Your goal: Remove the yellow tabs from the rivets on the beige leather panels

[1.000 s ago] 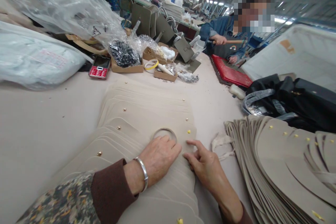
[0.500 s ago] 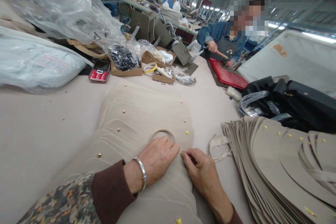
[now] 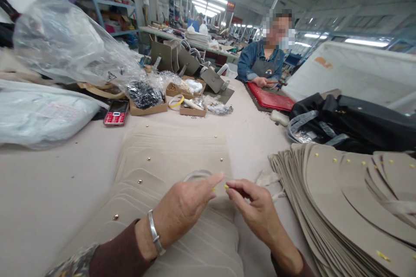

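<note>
My left hand (image 3: 182, 207), with a silver bangle at the wrist, reaches over a stack of beige bag panels (image 3: 130, 199). It covers the lower part of a pale ring (image 3: 197, 174) that looks like a roll of tape. A yellow bit (image 3: 213, 189) shows between its thumb and straight fingers. Just to the right, my right hand (image 3: 253, 207) pinches a small piece of yellow tape (image 3: 226, 186) between thumb and forefinger. Small gold-coloured studs (image 3: 139, 181) dot the fanned panels.
At right, a thick fan of panels (image 3: 344, 194) carries yellow bits, with black bags (image 3: 354, 112) behind. A red phone (image 3: 116, 113), small boxes (image 3: 193, 111) and plastic-wrapped bundles (image 3: 48, 112) stand at the back left. Across the table, a person (image 3: 260, 69) holds a tool at a red pad (image 3: 271, 97).
The view has tilted up and turned somewhat right. My left hand's fingers have straightened, and yellow now shows at both hands' fingertips. The other person's hammer hand has come down to the red pad.
</note>
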`<state>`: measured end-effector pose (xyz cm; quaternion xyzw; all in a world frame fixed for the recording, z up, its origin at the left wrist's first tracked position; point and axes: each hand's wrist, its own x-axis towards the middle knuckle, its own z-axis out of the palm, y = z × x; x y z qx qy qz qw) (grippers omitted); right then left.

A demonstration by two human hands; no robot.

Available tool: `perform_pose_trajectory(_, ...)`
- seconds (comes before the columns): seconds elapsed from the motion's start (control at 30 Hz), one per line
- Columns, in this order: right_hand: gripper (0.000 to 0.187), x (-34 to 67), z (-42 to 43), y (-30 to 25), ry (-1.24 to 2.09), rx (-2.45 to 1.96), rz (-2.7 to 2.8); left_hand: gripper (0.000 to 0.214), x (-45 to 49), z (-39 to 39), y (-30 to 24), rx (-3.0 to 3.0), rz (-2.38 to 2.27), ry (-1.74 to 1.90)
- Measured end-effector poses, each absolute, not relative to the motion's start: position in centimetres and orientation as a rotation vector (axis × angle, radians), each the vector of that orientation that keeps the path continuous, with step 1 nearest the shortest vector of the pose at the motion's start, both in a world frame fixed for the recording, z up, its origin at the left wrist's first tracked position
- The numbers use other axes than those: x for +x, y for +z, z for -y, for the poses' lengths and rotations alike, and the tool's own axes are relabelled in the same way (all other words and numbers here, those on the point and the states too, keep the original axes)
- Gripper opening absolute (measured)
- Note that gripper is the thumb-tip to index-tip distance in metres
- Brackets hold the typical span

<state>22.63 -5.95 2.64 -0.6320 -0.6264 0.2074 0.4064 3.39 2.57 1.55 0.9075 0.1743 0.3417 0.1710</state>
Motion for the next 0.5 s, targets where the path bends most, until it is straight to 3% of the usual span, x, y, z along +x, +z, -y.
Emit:
perform_pose_trajectory(0.2,0.020,20.8,5.1,2.8,0.284,-1.323,1.811,0.033,3.8,-2.1,0.8,2.662,-0.584,0.952)
perform_pose_trajectory(0.5,0.020,20.0,5.0,1.5,0.045,-1.410,1.829,0.017,3.3,-2.6,1.7,2.590,-0.582,0.677)
